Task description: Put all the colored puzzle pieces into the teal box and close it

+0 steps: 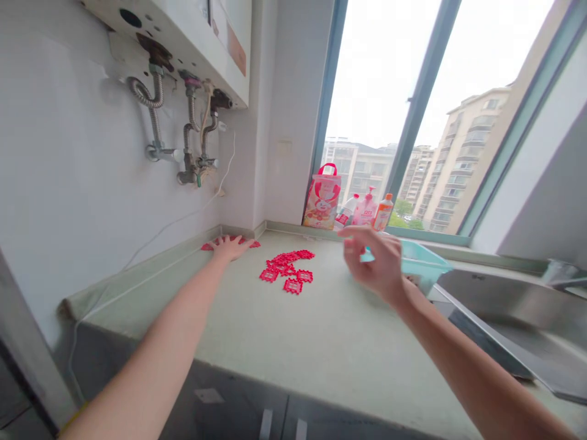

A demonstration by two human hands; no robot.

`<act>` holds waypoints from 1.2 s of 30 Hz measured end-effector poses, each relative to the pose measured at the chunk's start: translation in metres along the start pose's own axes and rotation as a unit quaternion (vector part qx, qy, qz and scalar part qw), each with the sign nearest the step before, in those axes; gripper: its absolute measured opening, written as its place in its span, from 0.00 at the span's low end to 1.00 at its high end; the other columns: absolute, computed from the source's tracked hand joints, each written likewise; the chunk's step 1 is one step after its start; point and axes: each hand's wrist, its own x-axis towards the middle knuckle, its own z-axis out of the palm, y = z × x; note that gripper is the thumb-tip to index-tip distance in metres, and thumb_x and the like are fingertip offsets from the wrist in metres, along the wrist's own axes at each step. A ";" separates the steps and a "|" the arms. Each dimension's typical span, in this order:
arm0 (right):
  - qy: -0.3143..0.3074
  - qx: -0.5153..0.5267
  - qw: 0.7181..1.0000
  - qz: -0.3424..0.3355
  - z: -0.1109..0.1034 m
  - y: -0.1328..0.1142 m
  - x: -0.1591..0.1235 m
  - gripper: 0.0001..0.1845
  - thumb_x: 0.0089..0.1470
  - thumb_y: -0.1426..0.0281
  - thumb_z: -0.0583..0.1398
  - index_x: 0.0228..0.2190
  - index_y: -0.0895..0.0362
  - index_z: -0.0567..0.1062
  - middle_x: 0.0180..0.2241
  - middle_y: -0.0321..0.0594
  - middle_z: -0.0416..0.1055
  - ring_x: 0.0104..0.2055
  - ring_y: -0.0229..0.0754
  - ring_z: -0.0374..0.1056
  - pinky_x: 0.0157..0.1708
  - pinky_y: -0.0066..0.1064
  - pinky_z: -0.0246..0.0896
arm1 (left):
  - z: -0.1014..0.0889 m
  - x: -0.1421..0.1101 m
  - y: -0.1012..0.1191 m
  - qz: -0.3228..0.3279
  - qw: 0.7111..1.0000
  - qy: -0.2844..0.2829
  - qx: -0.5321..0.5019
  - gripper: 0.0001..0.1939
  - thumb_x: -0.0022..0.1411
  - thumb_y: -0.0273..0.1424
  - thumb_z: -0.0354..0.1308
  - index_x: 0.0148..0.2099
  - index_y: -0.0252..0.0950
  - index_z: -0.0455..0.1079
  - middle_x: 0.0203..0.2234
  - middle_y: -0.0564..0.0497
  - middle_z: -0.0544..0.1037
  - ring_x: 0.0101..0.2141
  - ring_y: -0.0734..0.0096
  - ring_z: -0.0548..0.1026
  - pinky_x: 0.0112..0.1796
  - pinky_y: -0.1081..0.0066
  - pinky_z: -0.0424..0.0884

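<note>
My left hand (229, 247) lies with spread fingers on a red piece with a scalloped edge (207, 246) at the counter's back left corner. Several flat red cut-out pieces (284, 263) with lacy edges sit in a loose, overlapping group to its right. Above the counter at the right, my right hand (376, 260) is raised with its fingers loosely bent and a gap between them. No object shows in it. Behind that hand stands a light teal plastic basin (424, 260), partly hidden by it.
A stainless sink (518, 305) with a tap (562, 272) is at the right. On the window ledge stand a pink bag (323, 201), a pink pump bottle (365, 211) and an orange-capped bottle (384, 214). A white cable (169, 226) runs along the left wall, below a water heater (183, 43).
</note>
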 end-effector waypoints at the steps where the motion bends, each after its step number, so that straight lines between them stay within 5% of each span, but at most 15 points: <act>1: -0.038 -0.009 0.999 0.006 0.016 0.012 0.009 0.14 0.69 0.70 0.59 0.53 0.51 0.81 0.32 0.36 0.81 0.29 0.39 0.76 0.36 0.31 0.75 | 0.001 0.005 -0.002 0.003 1.000 -0.006 0.007 0.56 0.64 0.74 0.32 0.80 0.46 0.58 0.76 0.29 0.56 0.73 0.14 0.50 0.61 0.15 0.44; 3: -0.157 -0.013 0.987 0.032 0.044 0.025 0.004 0.19 0.67 0.71 0.59 0.56 0.50 0.80 0.34 0.38 0.84 0.33 0.42 0.80 0.39 0.33 0.76 | 0.002 0.014 -0.004 0.007 1.000 -0.016 0.013 0.57 0.63 0.74 0.31 0.80 0.45 0.57 0.76 0.28 0.55 0.72 0.14 0.51 0.62 0.16 0.44; 5: -0.277 -0.001 0.957 0.084 0.065 0.027 -0.017 0.27 0.66 0.64 0.62 0.64 0.49 0.75 0.54 0.48 0.83 0.53 0.52 0.80 0.53 0.42 0.76 | 0.002 0.018 -0.004 0.018 0.999 -0.028 0.013 0.57 0.63 0.75 0.32 0.81 0.46 0.56 0.77 0.29 0.52 0.73 0.16 0.50 0.63 0.17 0.42; 9: -0.355 0.027 0.916 0.188 0.084 0.028 -0.044 0.38 0.68 0.52 0.62 0.73 0.48 0.64 0.75 0.55 0.58 0.74 0.62 0.61 0.69 0.58 0.62 | 0.000 0.008 0.006 0.048 0.997 -0.054 0.009 0.54 0.63 0.74 0.39 0.80 0.50 0.56 0.78 0.33 0.51 0.74 0.19 0.50 0.64 0.19 0.42; 12: -0.400 0.065 0.898 0.174 0.086 0.031 -0.040 0.32 0.71 0.52 0.59 0.71 0.44 0.68 0.75 0.51 0.60 0.76 0.62 0.57 0.72 0.61 0.56 | -0.004 -0.013 0.020 0.103 0.992 -0.073 0.004 0.48 0.66 0.70 0.42 0.80 0.54 0.56 0.78 0.37 0.51 0.74 0.20 0.49 0.64 0.19 0.44; 20: -0.402 0.093 0.903 0.117 0.070 0.036 -0.031 0.20 0.71 0.65 0.58 0.58 0.53 0.81 0.59 0.51 0.79 0.62 0.55 0.74 0.65 0.51 0.67 | -0.010 -0.079 0.064 0.230 0.968 -0.102 -0.011 0.42 0.72 0.66 0.37 0.80 0.56 0.55 0.78 0.42 0.55 0.74 0.32 0.52 0.66 0.25 0.46; 23: -0.395 0.091 0.906 0.120 0.058 0.042 -0.032 0.15 0.67 0.70 0.60 0.50 0.53 0.84 0.50 0.47 0.83 0.53 0.50 0.78 0.57 0.43 0.71 | -0.007 -0.092 0.081 0.261 0.960 -0.097 -0.041 0.38 0.75 0.62 0.36 0.77 0.53 0.60 0.75 0.44 0.61 0.73 0.39 0.58 0.67 0.34 0.54; 27: -0.377 0.068 0.913 0.139 0.043 0.048 -0.033 0.11 0.63 0.74 0.63 0.43 0.54 0.84 0.44 0.44 0.83 0.45 0.46 0.79 0.50 0.36 0.72 | -0.013 -0.099 0.096 0.335 0.935 -0.002 -0.116 0.28 0.76 0.53 0.43 0.59 0.43 0.76 0.57 0.43 0.79 0.58 0.51 0.75 0.62 0.53 0.69; 31: -0.345 0.041 0.929 0.129 0.045 0.047 -0.034 0.10 0.62 0.73 0.64 0.44 0.55 0.83 0.47 0.48 0.83 0.50 0.50 0.78 0.54 0.40 0.71 | -0.027 -0.098 0.096 0.392 0.908 0.080 -0.124 0.17 0.71 0.43 0.51 0.38 0.41 0.76 0.43 0.43 0.80 0.49 0.52 0.76 0.59 0.52 0.71; 36: -0.334 0.056 0.935 0.103 0.062 0.036 -0.036 0.16 0.63 0.72 0.65 0.52 0.52 0.83 0.53 0.49 0.82 0.56 0.53 0.77 0.59 0.46 0.70 | -0.032 -0.099 0.091 0.526 0.842 -0.003 -0.115 0.15 0.62 0.38 0.60 0.48 0.42 0.81 0.56 0.45 0.79 0.58 0.52 0.74 0.64 0.54 0.68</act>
